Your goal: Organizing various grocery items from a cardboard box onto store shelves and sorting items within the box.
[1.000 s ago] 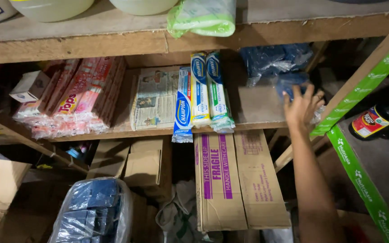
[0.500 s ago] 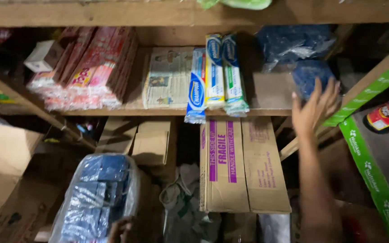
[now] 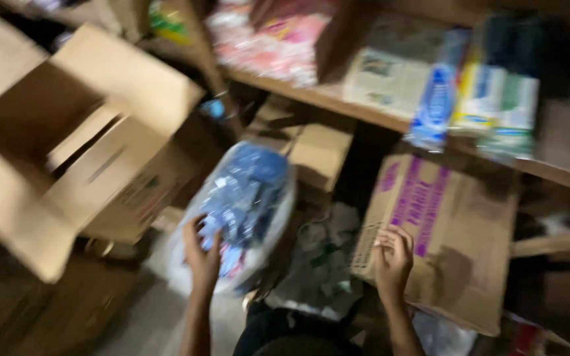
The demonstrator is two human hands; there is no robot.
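The view is blurred by motion. My left hand (image 3: 202,254) rests on a clear plastic bag of blue packets (image 3: 245,198) that lies on the floor below the shelf; whether the fingers grip it is unclear. My right hand (image 3: 394,257) touches the near edge of a brown cardboard box with purple print (image 3: 456,217), fingers curled against its corner. Between both hands lies a crumpled pale plastic bag (image 3: 321,264).
A large open cardboard box (image 3: 67,145) stands at the left. A wooden shelf (image 3: 338,99) above holds pink packets (image 3: 272,39), a newspaper-like bundle (image 3: 387,79) and blue, yellow and green packs (image 3: 476,99). Smaller folded cartons (image 3: 311,145) sit under the shelf.
My view has swung down and left. My right hand came down off the blue packet on the shelf to the printed box. My left hand now lies on the bag of blue packets.
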